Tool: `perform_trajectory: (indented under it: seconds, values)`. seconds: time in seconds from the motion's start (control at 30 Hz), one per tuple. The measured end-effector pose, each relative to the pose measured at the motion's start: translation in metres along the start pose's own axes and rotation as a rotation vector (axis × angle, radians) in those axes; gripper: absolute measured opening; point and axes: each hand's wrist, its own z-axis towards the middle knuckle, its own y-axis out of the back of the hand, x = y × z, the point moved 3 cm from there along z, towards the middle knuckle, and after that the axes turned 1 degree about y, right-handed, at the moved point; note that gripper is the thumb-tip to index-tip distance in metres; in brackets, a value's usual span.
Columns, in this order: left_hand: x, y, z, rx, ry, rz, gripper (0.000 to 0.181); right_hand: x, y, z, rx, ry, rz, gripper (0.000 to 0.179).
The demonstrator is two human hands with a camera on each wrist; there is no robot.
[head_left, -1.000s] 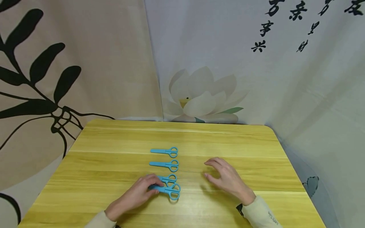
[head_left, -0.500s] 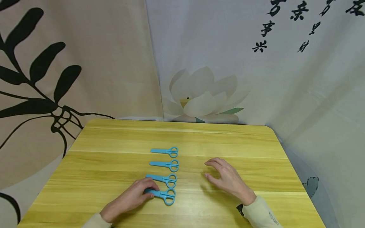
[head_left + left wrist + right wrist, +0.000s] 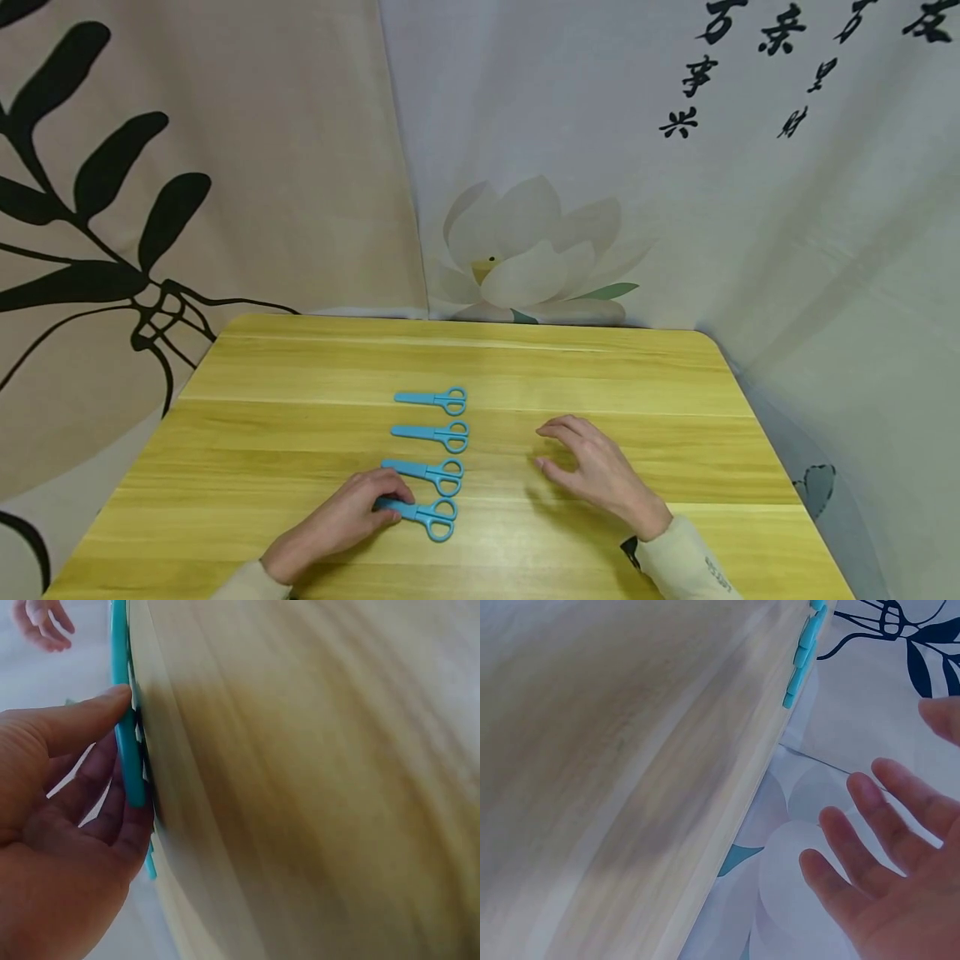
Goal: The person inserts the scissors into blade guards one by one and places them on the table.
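Several pairs of blue scissors lie in a column on the wooden table, handle loops to the right and covered-looking blades to the left. My left hand (image 3: pixel 348 517) pinches the nearest scissors (image 3: pixel 418 511) by the blade end, thumb on the near side and fingers on the far side. The left wrist view shows that blue blade (image 3: pixel 129 761) edge-on between thumb and fingers, close over the tabletop. Just beyond lie the third scissors (image 3: pixel 424 471), then another pair (image 3: pixel 431 433) and the farthest pair (image 3: pixel 429 399). My right hand (image 3: pixel 600 475) hovers to their right, fingers relaxed, holding nothing.
The yellow wood-grain table (image 3: pixel 637 375) has rounded far corners. Behind it hangs a pale curtain (image 3: pixel 300 167) printed with dark leaves, a lotus and black characters. The right wrist view catches the row of scissors (image 3: pixel 806 641) near the table's edge.
My left hand has drawn the nearest scissors toward me and slightly left, so they no longer overlap the pair behind. Over the last half second they barely shift. The right hand stays put.
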Motion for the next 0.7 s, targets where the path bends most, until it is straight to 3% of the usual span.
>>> perform_trajectory:
  seconds: [0.13,0.33,0.53,0.7]
  values:
    - [0.001,0.0,-0.001,-0.007,0.006,0.017,0.022,0.0,0.0,-0.001,0.005,-0.007,-0.002,0.039]
    - [0.001,0.003,-0.005,-0.033,-0.001,-0.035,0.024,-0.003,0.0,-0.004,0.007,-0.022,-0.001,0.041]
    - [0.0,0.012,-0.009,-0.125,-0.021,-0.051,0.031,-0.007,0.003,-0.008,-0.007,-0.042,0.006,0.044]
    - [-0.001,0.027,-0.007,-0.217,0.035,-0.014,0.04,-0.011,0.007,-0.01,-0.045,-0.042,0.02,0.049]
